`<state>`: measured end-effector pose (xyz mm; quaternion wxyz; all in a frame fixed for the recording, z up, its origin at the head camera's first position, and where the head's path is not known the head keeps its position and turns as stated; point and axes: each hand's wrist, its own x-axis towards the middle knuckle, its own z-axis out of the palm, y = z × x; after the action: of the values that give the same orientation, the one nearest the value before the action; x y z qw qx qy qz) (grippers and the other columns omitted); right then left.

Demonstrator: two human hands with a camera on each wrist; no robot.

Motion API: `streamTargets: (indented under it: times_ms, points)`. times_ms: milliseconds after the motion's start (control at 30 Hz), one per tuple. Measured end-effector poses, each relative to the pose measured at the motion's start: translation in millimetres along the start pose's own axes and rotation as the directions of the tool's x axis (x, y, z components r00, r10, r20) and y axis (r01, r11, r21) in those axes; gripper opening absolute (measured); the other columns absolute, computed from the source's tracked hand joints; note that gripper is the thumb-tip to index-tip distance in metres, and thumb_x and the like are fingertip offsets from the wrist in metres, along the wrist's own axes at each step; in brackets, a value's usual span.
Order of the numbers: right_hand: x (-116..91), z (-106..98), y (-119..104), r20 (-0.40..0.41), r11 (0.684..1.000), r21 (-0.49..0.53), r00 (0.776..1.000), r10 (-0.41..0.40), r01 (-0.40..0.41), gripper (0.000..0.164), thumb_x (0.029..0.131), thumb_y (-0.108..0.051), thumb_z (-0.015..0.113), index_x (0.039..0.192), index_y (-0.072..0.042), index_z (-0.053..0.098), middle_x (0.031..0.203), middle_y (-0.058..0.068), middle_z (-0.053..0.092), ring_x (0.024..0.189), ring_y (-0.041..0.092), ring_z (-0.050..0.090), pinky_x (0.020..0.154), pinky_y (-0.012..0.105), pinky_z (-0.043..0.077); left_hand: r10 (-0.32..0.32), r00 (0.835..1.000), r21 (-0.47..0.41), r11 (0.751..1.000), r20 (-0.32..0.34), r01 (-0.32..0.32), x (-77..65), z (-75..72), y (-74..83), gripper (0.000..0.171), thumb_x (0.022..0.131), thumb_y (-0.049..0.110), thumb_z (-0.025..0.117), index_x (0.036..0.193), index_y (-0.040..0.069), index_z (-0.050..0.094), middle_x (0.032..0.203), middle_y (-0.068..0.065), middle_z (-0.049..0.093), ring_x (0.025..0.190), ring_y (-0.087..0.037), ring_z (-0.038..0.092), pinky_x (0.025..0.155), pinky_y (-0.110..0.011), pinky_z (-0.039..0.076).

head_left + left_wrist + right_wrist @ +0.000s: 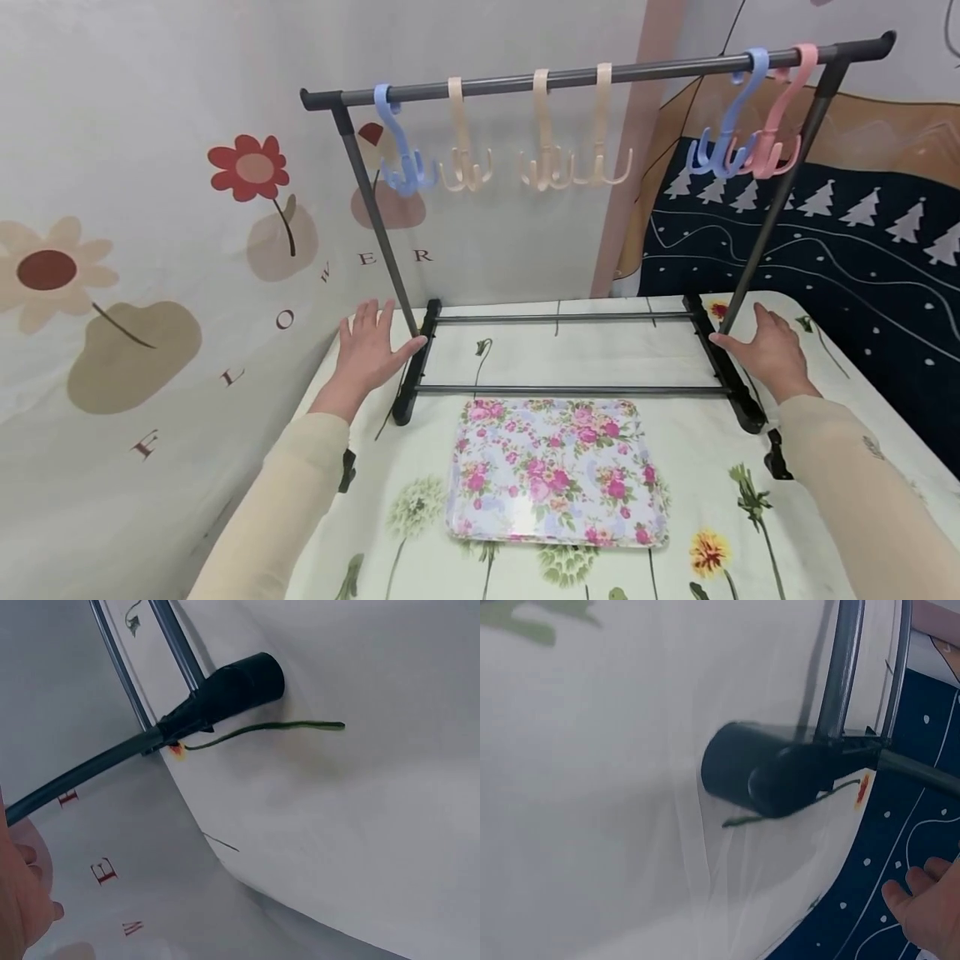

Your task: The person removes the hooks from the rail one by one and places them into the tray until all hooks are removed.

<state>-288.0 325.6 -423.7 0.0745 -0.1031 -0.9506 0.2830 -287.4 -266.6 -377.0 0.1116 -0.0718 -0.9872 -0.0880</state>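
A dark grey metal rack [596, 76] stands on the table, its top bar raised on two slanting posts above a black-footed base [570, 390]. Two blue hooks [408, 171], several beige hooks [546, 158] and a pink hook [767, 154] hang from the bar, each with small prongs at the bottom. My left hand [367, 350] is beside the left post, fingers spread and thumb at the post's lower end. On the other side my right hand [768, 354] is spread likewise, its thumb close to the right post [922, 771].
In front of the rack lies a flat, glossy rectangular piece [555, 475] with a pink floral print and rounded corners. A white flower-printed cloth [420, 567] covers the table. Behind hang a pale flower-print curtain [487, 250] and a dark blue cloth with white trees [847, 250].
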Motion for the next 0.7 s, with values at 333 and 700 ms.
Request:
streamTargets:
  times_ms: [333, 700]
  points:
    - [0, 9, -6, -0.001, 0.976, 0.199, 0.996, 0.085, -0.084, 0.088, 0.099, -0.044, 0.055, 0.152, 0.011, 0.01, 0.151, 0.041, 0.02, 0.135, 0.058, 0.027, 0.105, 0.066, 0.03, 0.025, 1.0, -0.066, 0.998, 0.01, -0.025, -0.8, -0.4, 17.6, 0.092, 0.094, 0.061, 0.054, 0.157, 0.004, 0.018, 0.16, -0.026, 0.014, 0.149, -0.041, 0.008, 0.116, -0.061, 0.004]
    - [3, 28, -8, -0.007, 0.893, 0.397, 0.973, 0.232, -0.21, 0.077, 0.1, -0.034, 0.055, 0.155, 0.005, 0.016, 0.156, 0.032, 0.023, 0.139, 0.048, 0.031, 0.108, 0.057, 0.033, 0.015, 0.999, -0.231, 0.973, -0.036, -0.023, -2.1, 0.9, 29.6, 0.087, 0.096, 0.057, 0.055, 0.157, 0.005, 0.022, 0.159, -0.023, 0.023, 0.146, -0.041, 0.019, 0.114, -0.06, 0.018]
